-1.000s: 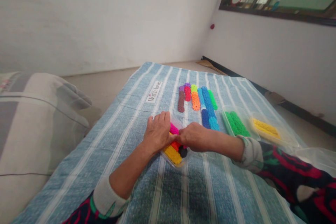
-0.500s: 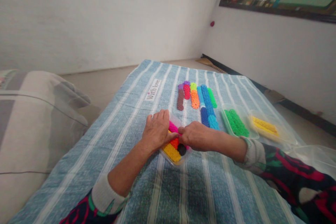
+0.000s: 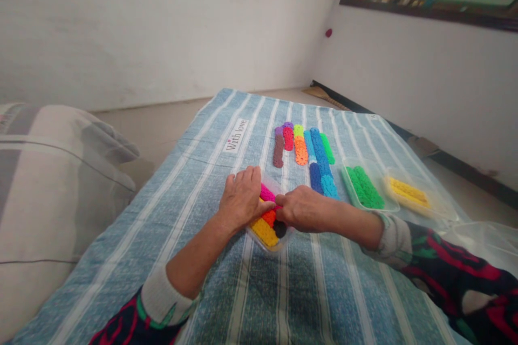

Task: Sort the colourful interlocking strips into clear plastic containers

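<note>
A grey cushion (image 3: 52,172) is lying at the left beside the striped blanket (image 3: 194,172). The left hand (image 3: 242,199) is resting flat, fingers together, on a clear tray (image 3: 267,245) of coloured pieces running front-to-back. The right hand (image 3: 301,209) is pinching the pink piece (image 3: 267,194). Loose rows (image 3: 307,148), then green (image 3: 364,187) and yellow (image 3: 408,193) trays, are lying further right.

— What lies under the hands?
— A clear plastic tray (image 3: 270,244) on the striped blue cloth, holding rows of toothed plastic discs: a pink row (image 3: 267,193), an orange row (image 3: 268,218), a yellow row (image 3: 264,232), plus one black disc (image 3: 280,228).
</note>
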Motion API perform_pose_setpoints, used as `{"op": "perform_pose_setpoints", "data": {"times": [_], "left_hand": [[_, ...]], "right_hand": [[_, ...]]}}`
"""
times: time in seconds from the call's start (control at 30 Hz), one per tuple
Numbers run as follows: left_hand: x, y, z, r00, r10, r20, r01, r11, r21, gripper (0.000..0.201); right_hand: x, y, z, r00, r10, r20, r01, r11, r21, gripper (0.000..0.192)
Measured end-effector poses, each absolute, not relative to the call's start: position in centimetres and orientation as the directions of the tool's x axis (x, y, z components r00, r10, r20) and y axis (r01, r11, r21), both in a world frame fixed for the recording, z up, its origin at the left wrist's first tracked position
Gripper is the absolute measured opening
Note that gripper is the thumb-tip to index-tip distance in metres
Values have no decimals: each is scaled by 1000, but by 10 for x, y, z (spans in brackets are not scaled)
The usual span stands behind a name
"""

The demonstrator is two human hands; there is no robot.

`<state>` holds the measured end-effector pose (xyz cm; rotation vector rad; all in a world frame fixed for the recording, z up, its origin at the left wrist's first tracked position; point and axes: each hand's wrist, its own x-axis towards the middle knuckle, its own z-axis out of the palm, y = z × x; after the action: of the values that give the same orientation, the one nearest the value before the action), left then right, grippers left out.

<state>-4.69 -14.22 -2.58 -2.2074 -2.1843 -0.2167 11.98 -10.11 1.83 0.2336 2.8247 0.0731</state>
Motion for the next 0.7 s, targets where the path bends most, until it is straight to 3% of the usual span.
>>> {"op": "perform_pose_setpoints", "data": {"times": [0.5,0.7], "left_hand": [[-47,-142,-26,5,994,106,998,-12,68,78],[-47,-142,-24,-6,995,97,998,0,65,66]], "right_hand": [[120,-102,20,-935,184,-304,171,983,67,16],[116,-104,14,-930,199,-308,181,980,88,21]]}}
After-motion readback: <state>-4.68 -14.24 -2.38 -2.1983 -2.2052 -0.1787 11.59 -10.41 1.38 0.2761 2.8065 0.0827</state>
